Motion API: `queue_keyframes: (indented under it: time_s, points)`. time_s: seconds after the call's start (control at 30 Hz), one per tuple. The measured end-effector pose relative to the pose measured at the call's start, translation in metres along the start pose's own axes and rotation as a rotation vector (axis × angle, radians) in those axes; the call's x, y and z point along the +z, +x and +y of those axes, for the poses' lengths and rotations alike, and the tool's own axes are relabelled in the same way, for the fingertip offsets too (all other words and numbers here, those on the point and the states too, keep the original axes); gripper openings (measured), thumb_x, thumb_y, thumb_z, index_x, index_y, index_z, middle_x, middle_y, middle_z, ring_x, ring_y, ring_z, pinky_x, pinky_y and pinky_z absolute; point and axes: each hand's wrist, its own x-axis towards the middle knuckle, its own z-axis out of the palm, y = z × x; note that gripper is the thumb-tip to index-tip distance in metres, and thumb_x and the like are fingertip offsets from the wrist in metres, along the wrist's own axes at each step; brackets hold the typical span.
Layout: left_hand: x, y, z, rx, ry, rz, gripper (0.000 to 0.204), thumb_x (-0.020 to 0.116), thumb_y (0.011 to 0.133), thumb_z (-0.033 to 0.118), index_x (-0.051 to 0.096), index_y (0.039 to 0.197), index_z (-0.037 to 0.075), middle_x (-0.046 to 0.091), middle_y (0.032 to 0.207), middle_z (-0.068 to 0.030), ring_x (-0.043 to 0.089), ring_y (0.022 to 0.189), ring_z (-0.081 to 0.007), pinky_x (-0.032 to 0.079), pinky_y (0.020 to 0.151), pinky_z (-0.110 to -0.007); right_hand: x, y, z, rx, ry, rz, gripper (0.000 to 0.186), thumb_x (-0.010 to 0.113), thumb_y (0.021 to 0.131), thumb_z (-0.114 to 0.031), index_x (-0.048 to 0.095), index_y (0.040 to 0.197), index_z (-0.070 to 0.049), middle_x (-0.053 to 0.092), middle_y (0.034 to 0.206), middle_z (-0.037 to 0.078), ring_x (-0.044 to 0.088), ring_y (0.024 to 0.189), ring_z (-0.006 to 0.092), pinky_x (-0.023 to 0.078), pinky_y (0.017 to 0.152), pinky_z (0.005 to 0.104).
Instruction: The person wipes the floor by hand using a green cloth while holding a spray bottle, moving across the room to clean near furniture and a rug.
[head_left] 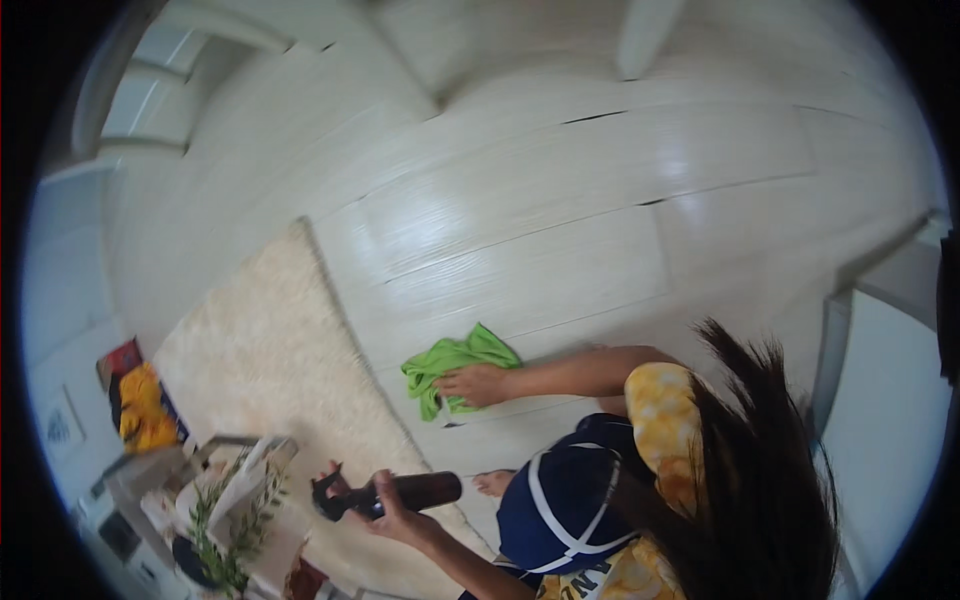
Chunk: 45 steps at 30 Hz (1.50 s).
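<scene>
My right hand [474, 384] rests on a bunched green cloth [480, 345] on the pale floor, its fingers curving over the fabric. A small white patch, perhaps a tag, shows at the cloth's near edge. To the lower left, my left hand [396, 515] is closed round the neck of a dark brown spray bottle [432, 489] with a black trigger head. The bottle is held sideways above the rug's edge, its nozzle end toward the left. Some of the left fingers are hidden behind the trigger head.
A cream shaggy rug [270, 330] covers the floor at left. White furniture legs [640, 45] stand at the far side. A rack with a leafy plant [235, 520] and a yellow item [147, 408] fill the lower left. White furniture [885, 400] stands at right; my bare foot [490, 483] and hanging hair [765, 460] show.
</scene>
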Motion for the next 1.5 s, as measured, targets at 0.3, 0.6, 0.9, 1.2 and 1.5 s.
queue_keyframes:
  time_s: [0.3,0.6,0.9,1.2,1.5]
  points:
    - [0.064,-0.032,0.041,0.02,0.238,-0.259,0.065,0.068,0.078,0.034,0.044,0.13,0.003,0.06,0.098,-0.0154,0.057,0.09,-0.0218,0.043,0.083,-0.035,-0.293,-0.489,0.037,1.454,-0.746,0.823,0.064,0.067,0.077,-0.032,0.043,0.13,-0.006,0.048,0.124,0.019,0.042,0.121,0.0341,0.036,0.098,0.0414]
    - [0.116,-0.022,0.082,0.281,0.139,-0.368,0.063,0.067,0.078,0.039,0.046,0.127,0.005,0.058,0.105,-0.015,0.054,0.1,-0.0246,0.041,0.089,-0.038,-0.14,-0.39,-0.071,1.472,-0.51,0.53,0.054,0.068,0.072,-0.041,0.055,0.113,-0.008,0.044,0.13,0.017,0.038,0.124,0.0342,0.025,0.104,0.0532]
    - [0.118,-0.014,0.084,0.262,-0.105,-0.331,0.043,0.075,0.073,0.01,0.055,0.108,-0.006,0.061,0.088,-0.0149,0.059,0.073,-0.0218,0.051,0.065,-0.033,-0.22,-0.604,-0.052,2.043,-0.913,1.047,0.054,0.068,0.072,-0.035,0.053,0.115,-0.006,0.047,0.127,0.019,0.038,0.121,0.0414,0.038,0.091,0.0474]
    - [0.096,0.018,0.045,-0.113,0.246,-0.333,0.06,0.064,0.083,0.018,0.037,0.135,0.002,0.051,0.124,-0.0132,0.054,0.096,-0.0211,0.046,0.082,-0.034,-0.251,-0.528,0.002,1.563,-0.451,0.828,0.063,0.067,0.077,-0.038,0.047,0.125,-0.002,0.038,0.134,0.023,0.031,0.129,0.0366,0.026,0.106,0.0433]
    - [0.106,0.014,0.05,-0.05,0.132,-0.273,0.059,0.064,0.083,0.02,0.039,0.134,0.003,0.051,0.123,-0.0123,0.054,0.098,-0.0206,0.046,0.083,-0.034,-0.454,-0.543,0.224,1.817,-0.834,1.315,0.058,0.04,0.089,-0.05,0.043,0.131,-0.011,0.042,0.135,0.015,0.035,0.127,0.0335,0.027,0.102,0.0515]
